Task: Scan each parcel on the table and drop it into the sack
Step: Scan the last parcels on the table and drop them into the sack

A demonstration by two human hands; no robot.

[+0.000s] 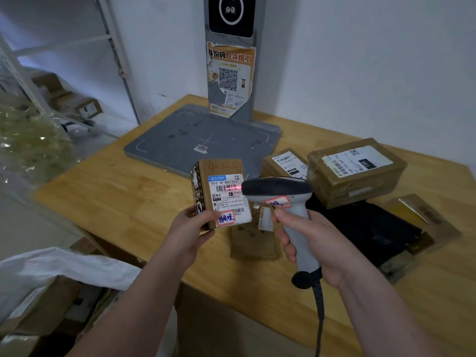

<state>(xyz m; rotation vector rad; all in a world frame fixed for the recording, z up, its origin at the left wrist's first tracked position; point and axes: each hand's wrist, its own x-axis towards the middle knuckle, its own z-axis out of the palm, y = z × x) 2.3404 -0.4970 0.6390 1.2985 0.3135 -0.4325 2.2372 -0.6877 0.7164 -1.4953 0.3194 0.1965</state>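
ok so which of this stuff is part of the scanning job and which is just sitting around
Job: parcel in left hand, scanner in right hand, white sack, taped box, small box, black bag.
Lying about: grey stand, torn poster, shelf boxes.

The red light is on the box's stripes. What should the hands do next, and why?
Probably the left hand should carry the small parcel over to the white sack at lower left, since the scanner in the right hand shines its red line on the barcode.
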